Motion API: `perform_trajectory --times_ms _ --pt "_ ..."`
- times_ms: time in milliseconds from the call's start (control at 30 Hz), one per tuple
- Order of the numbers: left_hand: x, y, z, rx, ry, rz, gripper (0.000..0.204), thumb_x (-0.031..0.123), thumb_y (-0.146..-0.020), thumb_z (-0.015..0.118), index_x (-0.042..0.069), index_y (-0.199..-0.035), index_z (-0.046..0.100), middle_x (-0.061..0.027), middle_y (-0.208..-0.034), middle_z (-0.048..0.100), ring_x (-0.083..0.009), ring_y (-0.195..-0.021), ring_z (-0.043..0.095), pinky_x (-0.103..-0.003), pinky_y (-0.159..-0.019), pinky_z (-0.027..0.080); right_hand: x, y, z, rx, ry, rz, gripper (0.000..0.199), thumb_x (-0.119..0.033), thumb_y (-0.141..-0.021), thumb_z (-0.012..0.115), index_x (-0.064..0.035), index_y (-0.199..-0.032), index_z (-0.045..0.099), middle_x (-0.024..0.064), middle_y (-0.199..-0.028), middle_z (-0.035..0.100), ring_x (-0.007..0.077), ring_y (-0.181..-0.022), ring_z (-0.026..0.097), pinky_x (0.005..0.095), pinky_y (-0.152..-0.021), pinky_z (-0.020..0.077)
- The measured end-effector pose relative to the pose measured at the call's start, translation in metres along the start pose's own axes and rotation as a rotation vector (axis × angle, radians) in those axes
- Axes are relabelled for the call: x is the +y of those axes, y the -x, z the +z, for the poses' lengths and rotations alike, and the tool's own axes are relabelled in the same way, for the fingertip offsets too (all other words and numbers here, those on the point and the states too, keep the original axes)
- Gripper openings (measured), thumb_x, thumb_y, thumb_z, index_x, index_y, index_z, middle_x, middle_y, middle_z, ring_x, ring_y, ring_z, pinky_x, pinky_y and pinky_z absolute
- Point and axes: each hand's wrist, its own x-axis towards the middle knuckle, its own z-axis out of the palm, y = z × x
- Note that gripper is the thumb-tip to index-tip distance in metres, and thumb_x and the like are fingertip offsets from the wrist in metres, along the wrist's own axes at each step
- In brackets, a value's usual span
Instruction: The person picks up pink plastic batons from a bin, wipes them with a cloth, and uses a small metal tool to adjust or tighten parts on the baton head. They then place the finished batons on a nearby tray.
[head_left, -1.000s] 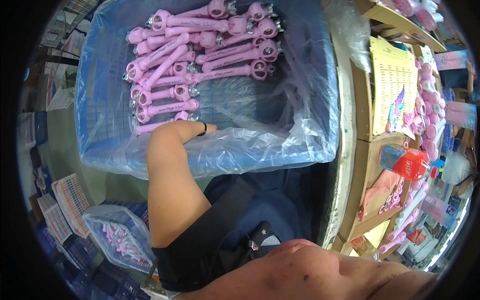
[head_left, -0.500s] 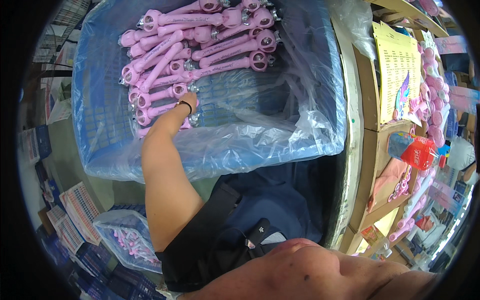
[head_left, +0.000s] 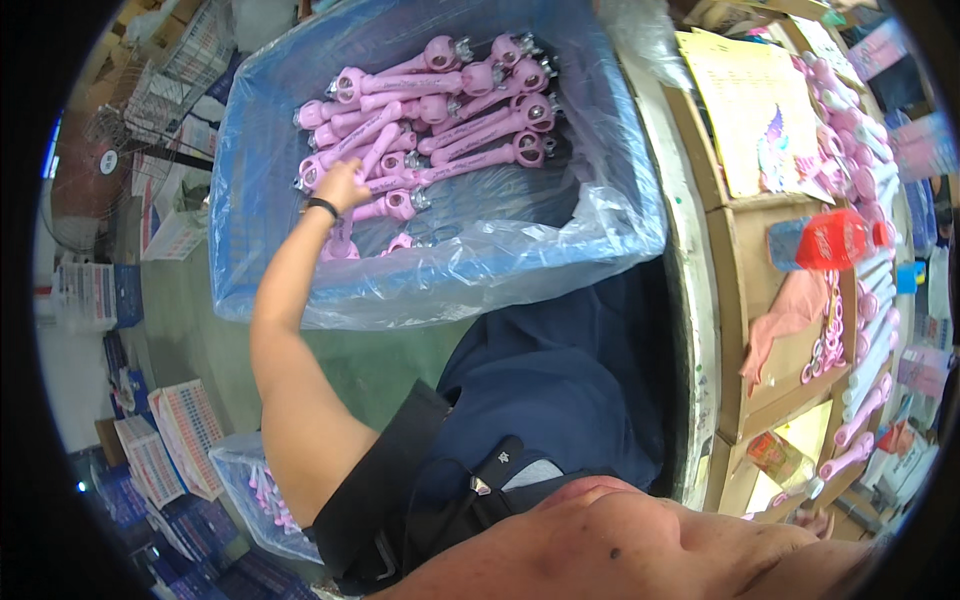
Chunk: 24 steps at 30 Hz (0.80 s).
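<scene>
My left hand [head_left: 343, 188], with a dark band at its wrist, reaches into a blue plastic basket [head_left: 240, 290] lined with clear film. Its fingers curl at the left part of a heap of pink toy wands [head_left: 485, 130], seemingly round one pink wand; the hand hides the grip in part. The wands have rounded heads with silvery tips and lie crosswise over one another. Lower wands partly show beneath the wrist and the film. At the lower right, a few fingers [head_left: 815, 522] show past my chin, seemingly of my right hand; what they do is unclear.
To the right runs a bench with cardboard boxes [head_left: 730, 300], a yellow sheet [head_left: 745, 110], a red-labelled bottle [head_left: 820, 240] and more pink parts [head_left: 850, 130]. A smaller lined basket [head_left: 235, 470] stands at lower left. A fan [head_left: 100, 160] is at far left.
My left hand has moved from the right ends of the lower wands to the heap's left side, farther up. The whole view has shifted. Fingers have appeared at the lower right.
</scene>
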Motion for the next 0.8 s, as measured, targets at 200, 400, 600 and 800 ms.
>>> perform_trajectory --times_ms 200,400,600,800 --pt "0.044 0.080 -0.151 0.665 0.386 0.206 0.028 0.017 -0.080 0.068 0.003 -0.103 0.060 -0.0085 -0.095 0.061 -0.0187 -0.089 0.058 -0.031 -0.078 0.047 -0.080 0.057 0.110 -0.219 -0.419 0.076 0.015 0.003 -0.089 0.050 -0.0012 -0.102 0.058 0.0076 -0.088 0.060 0.0110 -0.068 0.054 0.0209 -0.059 0.0457" --pt "0.107 0.153 -0.167 0.690 1.756 0.190 0.035 0.029 -0.094 0.055 -0.001 -0.111 0.051 -0.0119 -0.103 0.060 -0.0215 -0.096 0.060 -0.037 -0.090 0.051 -0.139 0.102 0.200 -1.040 -0.608 -0.159 0.027 -0.009 -0.083 0.065 -0.0019 -0.108 0.060 0.0091 -0.090 0.065 0.0216 -0.080 0.063 0.0302 -0.068 0.0508" --pt "0.259 0.177 -0.033 -0.278 2.317 0.214 0.034 0.032 -0.092 0.055 0.001 -0.106 0.052 -0.0122 -0.101 0.061 -0.0230 -0.097 0.061 -0.041 -0.090 0.052 -0.191 0.081 0.246 -0.623 -1.392 0.324 0.069 -0.021 -0.085 0.068 -0.0021 -0.139 0.028 0.0173 -0.132 0.045 0.0268 -0.123 0.045 0.0399 -0.100 0.0373" --pt "0.339 0.210 0.029 -0.733 1.259 0.760 0.051 0.012 -0.082 0.069 0.000 -0.124 0.042 -0.0074 -0.103 0.059 -0.0143 -0.094 0.059 -0.030 -0.086 0.047 -0.158 0.060 0.215 -0.247 -1.092 0.483 0.029 -0.020 -0.092 0.058 -0.0025 -0.111 0.045 0.0095 -0.096 0.059 0.0142 -0.075 0.061 0.0279 -0.068 0.0512"
